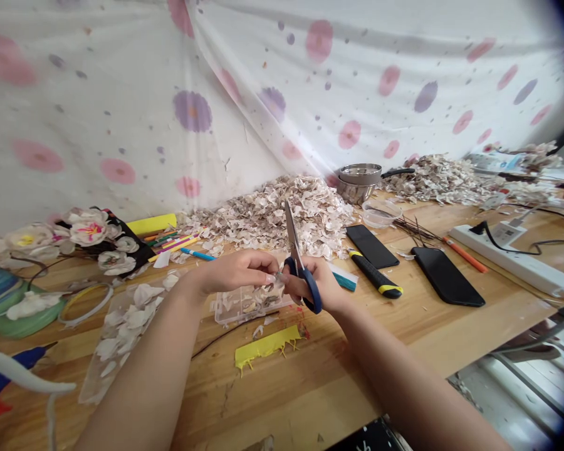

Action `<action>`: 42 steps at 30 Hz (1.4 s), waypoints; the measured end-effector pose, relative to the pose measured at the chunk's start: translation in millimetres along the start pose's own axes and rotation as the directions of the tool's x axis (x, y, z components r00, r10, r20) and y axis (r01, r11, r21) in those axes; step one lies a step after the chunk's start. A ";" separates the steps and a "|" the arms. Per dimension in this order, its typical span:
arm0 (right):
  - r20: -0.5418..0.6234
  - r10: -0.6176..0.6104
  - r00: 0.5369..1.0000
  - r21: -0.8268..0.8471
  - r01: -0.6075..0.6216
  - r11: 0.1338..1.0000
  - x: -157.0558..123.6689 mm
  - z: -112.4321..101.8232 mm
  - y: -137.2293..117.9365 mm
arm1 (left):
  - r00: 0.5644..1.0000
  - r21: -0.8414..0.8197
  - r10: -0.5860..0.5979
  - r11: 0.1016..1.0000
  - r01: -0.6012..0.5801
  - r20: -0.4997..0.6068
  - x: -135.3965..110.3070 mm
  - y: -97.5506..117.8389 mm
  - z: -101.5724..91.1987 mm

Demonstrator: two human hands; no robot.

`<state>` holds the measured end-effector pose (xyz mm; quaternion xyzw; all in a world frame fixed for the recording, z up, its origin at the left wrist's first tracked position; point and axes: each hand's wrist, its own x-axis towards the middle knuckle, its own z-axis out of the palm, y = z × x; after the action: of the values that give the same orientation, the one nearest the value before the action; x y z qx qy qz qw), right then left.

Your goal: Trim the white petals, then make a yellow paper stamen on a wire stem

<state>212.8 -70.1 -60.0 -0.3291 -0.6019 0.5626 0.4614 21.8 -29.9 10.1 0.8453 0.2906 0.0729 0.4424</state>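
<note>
**Blue-handled steel scissors (292,235) held nearly upright above a clear plastic compartment box (249,307)**

The scissors are gripped firmly in the right hand (317,288), their tips pointed toward the far side of the frame and their long axis tilted only slightly from vertical; the blades are nearly closed. A small pale scrap (275,279) is pinched by the left hand (232,272), just beside the blades. Open room is left on the light wooden tabletop (282,401) below the hands, out to its front edge at lower right, with a fringed yellow strip (266,347) near the box. A heap of pale petal-shaped flakes (272,216) is banked behind the hands. No writing can be read.
</note>
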 end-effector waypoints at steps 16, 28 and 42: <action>-0.281 -0.098 0.955 0.049 0.117 0.992 1.6 3.1 3.0 | 0.956 -0.112 -0.062 0.993 0.031 -0.288 5.0 8.2 9.3; -0.063 -0.147 0.987 0.100 0.153 0.983 2.0 3.7 14.0 | 0.800 0.040 0.120 0.992 -0.119 -0.588 -15.3 24.1 0.7; 0.230 -0.199 0.953 -0.066 0.219 0.973 -2.0 3.5 1.9 | 0.710 0.208 0.204 0.975 -0.082 -0.674 -26.2 30.9 -1.0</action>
<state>210.1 -73.0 -62.0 -0.2193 -0.7061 0.5158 0.4327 13.1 -57.3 38.6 0.8100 0.3729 0.3929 0.2246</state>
